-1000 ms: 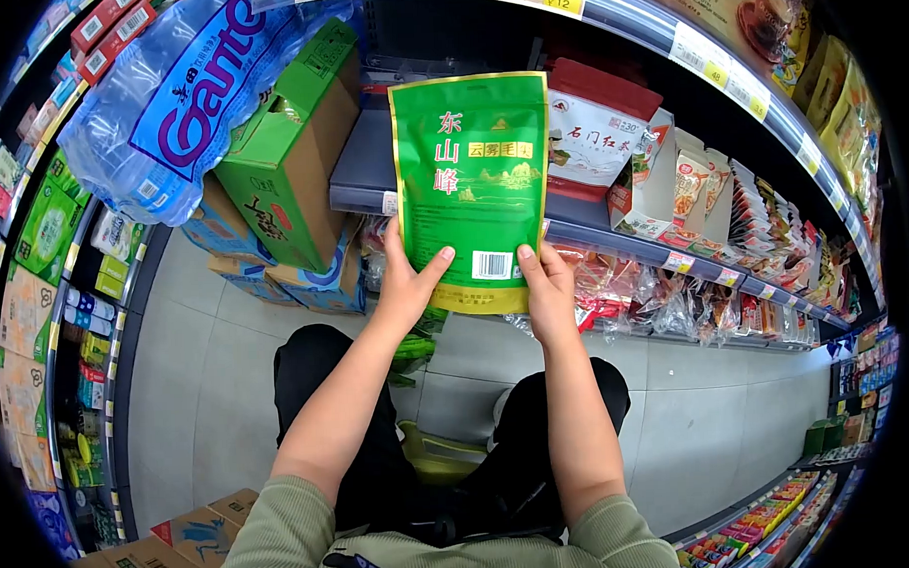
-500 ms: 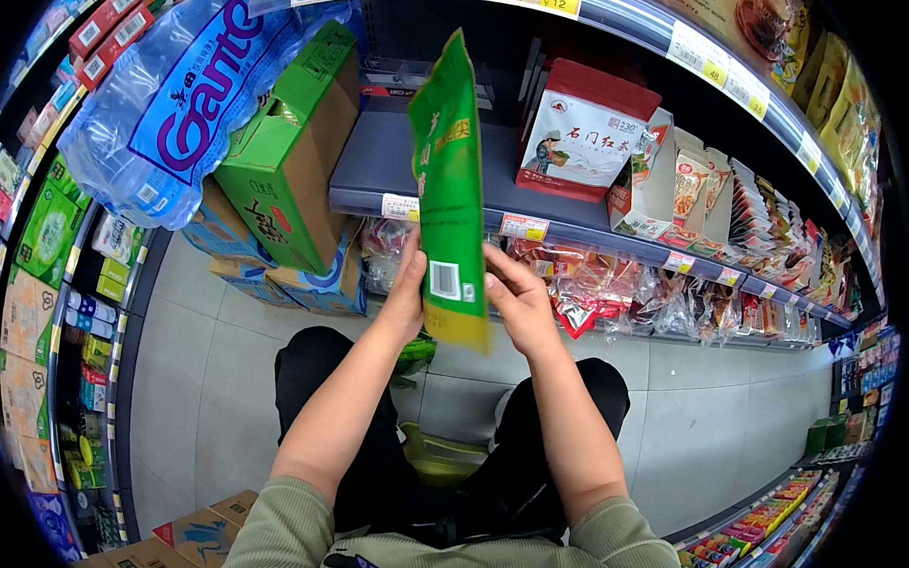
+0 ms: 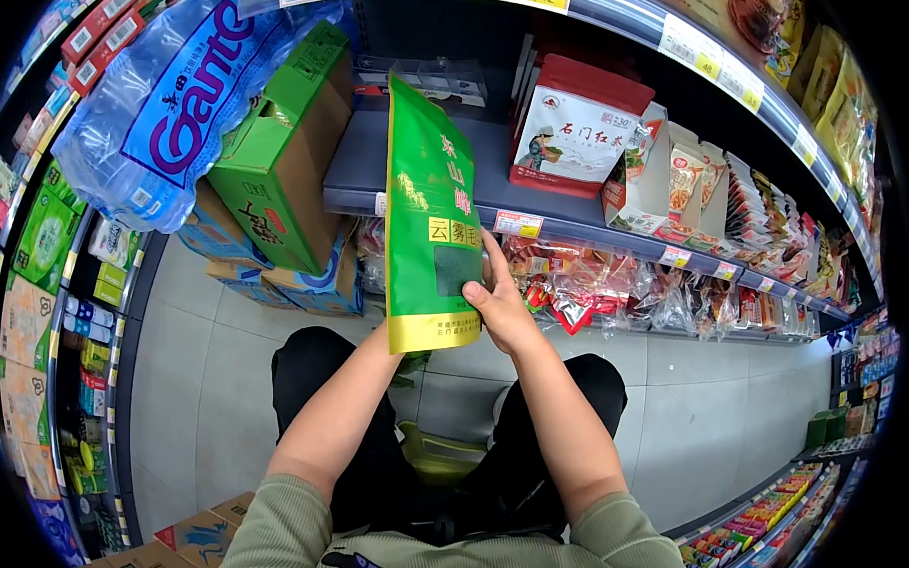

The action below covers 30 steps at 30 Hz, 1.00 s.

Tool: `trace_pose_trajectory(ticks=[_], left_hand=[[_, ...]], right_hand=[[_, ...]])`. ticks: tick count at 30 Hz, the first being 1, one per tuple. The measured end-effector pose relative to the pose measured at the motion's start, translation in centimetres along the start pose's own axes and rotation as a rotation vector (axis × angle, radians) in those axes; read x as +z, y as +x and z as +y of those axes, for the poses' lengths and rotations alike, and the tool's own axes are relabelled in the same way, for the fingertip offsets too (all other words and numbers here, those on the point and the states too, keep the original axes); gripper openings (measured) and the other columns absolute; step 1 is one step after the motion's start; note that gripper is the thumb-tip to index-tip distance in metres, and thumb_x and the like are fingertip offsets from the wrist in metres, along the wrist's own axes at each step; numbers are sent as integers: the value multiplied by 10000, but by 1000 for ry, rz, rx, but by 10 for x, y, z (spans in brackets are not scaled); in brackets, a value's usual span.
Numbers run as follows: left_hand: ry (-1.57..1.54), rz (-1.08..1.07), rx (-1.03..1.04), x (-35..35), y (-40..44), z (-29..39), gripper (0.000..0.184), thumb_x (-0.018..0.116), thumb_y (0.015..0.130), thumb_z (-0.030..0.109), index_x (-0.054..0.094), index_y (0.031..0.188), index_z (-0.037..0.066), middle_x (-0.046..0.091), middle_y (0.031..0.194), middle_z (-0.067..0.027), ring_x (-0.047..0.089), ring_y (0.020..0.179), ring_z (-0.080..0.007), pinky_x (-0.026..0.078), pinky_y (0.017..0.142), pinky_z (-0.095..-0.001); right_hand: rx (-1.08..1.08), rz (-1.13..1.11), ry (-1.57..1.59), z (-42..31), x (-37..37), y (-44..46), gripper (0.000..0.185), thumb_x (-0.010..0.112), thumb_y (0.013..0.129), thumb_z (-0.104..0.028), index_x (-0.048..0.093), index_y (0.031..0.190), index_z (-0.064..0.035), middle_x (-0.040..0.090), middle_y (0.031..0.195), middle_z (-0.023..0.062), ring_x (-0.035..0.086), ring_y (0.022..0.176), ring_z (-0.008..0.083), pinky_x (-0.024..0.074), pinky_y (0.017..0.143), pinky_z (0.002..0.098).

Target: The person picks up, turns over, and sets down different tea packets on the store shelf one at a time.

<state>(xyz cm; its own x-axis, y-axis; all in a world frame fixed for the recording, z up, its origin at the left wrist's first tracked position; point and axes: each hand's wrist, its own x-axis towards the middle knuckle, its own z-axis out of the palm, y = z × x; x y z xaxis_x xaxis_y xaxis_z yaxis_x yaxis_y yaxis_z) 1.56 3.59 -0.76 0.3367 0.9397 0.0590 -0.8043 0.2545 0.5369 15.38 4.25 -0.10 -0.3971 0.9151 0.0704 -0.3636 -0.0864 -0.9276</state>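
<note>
The left hand is hidden behind the green pouch [image 3: 422, 205], so I cannot tell its grip. The pouch, off the shelf [image 3: 496, 195], is held up; the right hand [image 3: 506, 314] apparently pinches its right edge.

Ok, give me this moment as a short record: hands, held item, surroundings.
Setting: shop aisle
Held item: green bag with gold bottom band, upright
Right hand: grips the bag's lower right edge, thumb in front
Left hand: hidden behind the bag, grip cannot be told
On shelf: red and white bag, open box to its right
Left of shelf: green carton, bottle pack
Below: tiled floor
</note>
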Motion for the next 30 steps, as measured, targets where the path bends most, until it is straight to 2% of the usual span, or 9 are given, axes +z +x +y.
trace_pose_trajectory(ticks=[6,8,11,15,24,26,27,28,30], left_hand=[[74,41,16,1,2,11,578,388,901,501,428,1258,48,530,1151,-101,536,1007,-197,459,847,-328],[105,85,30,1,0,16,582,385,901,505,426,1260,49,529,1154,-100,534,1012,-196,458,850,-327],[170,173,60,0,-5,22,588,380,901,512,424,1263,51,527,1159,-98,530,1020,-194,455,854,-325],[229,267,89,1,-9,27,596,373,902,522,420,1268,53,525,1165,-96,525,1030,-192,451,860,-323],[296,364,129,-1,-17,39,613,359,903,541,413,1277,58,520,1178,-91,515,1051,-187,443,871,-319],[198,262,66,-3,-23,43,699,326,879,606,378,1304,53,467,1258,-120,498,1105,-208,440,877,-330],[179,250,67,-5,-25,45,630,419,888,524,397,1286,35,486,1250,-115,514,1093,-199,444,872,-337],[175,247,70,-5,-27,48,630,419,888,524,397,1286,35,486,1250,-115,514,1093,-199,444,872,-337],[472,266,-42,-1,-31,55,536,497,899,397,397,1292,47,509,1211,-94,509,1083,-171,427,892,-304]], right_hand=[[-51,6,9,-8,1,2,1020,793,667,-283,131,1412,-67,435,1273,179,421,1187,255,322,997,355],[-145,53,-16,-6,-1,5,1051,815,639,-224,118,1407,-54,454,1251,182,461,1148,243,361,971,350],[-194,157,-139,-8,-5,4,1076,824,621,-173,96,1402,-41,494,1203,184,509,1090,237,412,920,339],[-209,179,-222,-12,-7,5,1081,820,623,-143,75,1399,-34,530,1149,182,543,1040,230,442,882,335],[-209,217,-311,-13,-9,8,944,762,664,-57,143,1375,-2,543,1125,168,547,1025,212,447,870,321],[-137,198,-195,-22,-4,5,860,737,678,-40,211,1357,6,493,1200,172,491,1107,222,398,930,323],[-138,195,-199,-19,-7,5,860,737,678,-40,211,1357,6,493,1200,172,491,1107,222,398,930,323],[-148,179,-233,-15,-12,7,808,721,691,-31,249,1346,2,456,1243,170,450,1150,227,360,962,324],[-162,159,-276,-14,-19,8,757,704,704,-23,286,1335,-3,419,1285,167,408,1193,231,322,995,324]])
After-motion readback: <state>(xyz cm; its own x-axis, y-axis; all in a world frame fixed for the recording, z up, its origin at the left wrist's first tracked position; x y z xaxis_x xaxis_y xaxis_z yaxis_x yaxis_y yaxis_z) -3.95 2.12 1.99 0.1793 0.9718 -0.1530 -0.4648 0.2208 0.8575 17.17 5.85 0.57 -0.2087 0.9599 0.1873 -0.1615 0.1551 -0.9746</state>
